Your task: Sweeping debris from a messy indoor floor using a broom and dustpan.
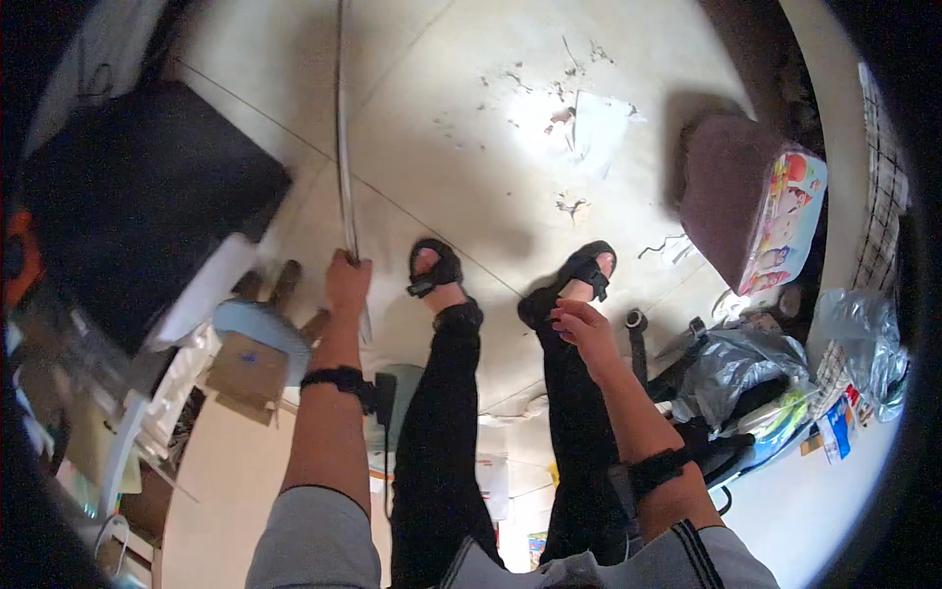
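My left hand [347,283] is closed around a long, thin metal pole [341,132]. The pole runs away from me past the top of the view, and its short near end shows below my fist. To the right, my right hand [586,335] hangs in front of my right leg with its fingers loosely bent and somewhat apart. I see nothing clearly held in it. Ahead on the tiled floor [427,184] lie scattered dark bits of debris [563,88]. Beside them is a pale, sheet-like piece [602,125], blurred by glare.
A large dark, flat-topped piece [154,199] stands at left, near a small stool [257,324] and a cardboard piece [250,368]. On the right are a purple box with a cartoon-printed side [736,191], grey plastic bags [743,368] and a dark strap [637,346].
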Motion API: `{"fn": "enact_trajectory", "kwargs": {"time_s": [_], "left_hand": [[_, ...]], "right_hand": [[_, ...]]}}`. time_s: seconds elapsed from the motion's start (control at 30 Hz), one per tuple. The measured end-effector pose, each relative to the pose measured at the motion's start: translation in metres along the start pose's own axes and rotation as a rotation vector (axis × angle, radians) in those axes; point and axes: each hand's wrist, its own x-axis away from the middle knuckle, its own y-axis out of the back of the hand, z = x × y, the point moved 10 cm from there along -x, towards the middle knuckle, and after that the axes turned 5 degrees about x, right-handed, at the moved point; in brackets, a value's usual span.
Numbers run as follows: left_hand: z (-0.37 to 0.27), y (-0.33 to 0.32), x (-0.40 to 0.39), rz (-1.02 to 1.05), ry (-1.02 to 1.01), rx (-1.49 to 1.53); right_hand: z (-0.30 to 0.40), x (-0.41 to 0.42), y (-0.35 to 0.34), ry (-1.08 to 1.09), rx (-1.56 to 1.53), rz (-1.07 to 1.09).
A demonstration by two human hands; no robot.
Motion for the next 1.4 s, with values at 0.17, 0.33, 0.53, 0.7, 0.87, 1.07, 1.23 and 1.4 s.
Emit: {"fn": "enact_trajectory", "kwargs": {"time_s": [0.17,0.33,0.53,0.7,0.87,1.07,1.23,1.4], "left_hand": [[-0.010,0.074,0.067,-0.066,-0.114,0.084],[-0.066,0.175,0.141,-0.030,-0.176,0.238],[-0.082,0.263,0.217,-0.023,-0.101,0.225],[-0.060,0.306,0.232,-0.148,-0.159,0.251],[-0.072,0.344,0.171,-0.441,-0.428,0.195],[-0.118,0.333,0.132,0.042,0.069,0.837],[-0.101,0.307,0.223,0.195,-0.086,0.559],[-0.082,0.305,0.295,0.316,0.031,0.674]], "right_hand": [[0.012,0.044,-0.021,0.070,-0.070,0.012],[0.063,0.106,-0.039,0.178,-0.069,0.063],[0.144,0.183,-0.017,0.375,-0.093,0.048],[0.162,0.219,0.017,0.393,-0.089,-0.017],[0.137,0.220,0.041,0.279,-0.068,-0.088],[0.097,0.211,0.052,0.228,-0.100,-0.098],[0.095,0.212,0.047,0.213,-0.156,-0.067],[0.107,0.208,0.063,0.267,-0.151,-0.075]]}}
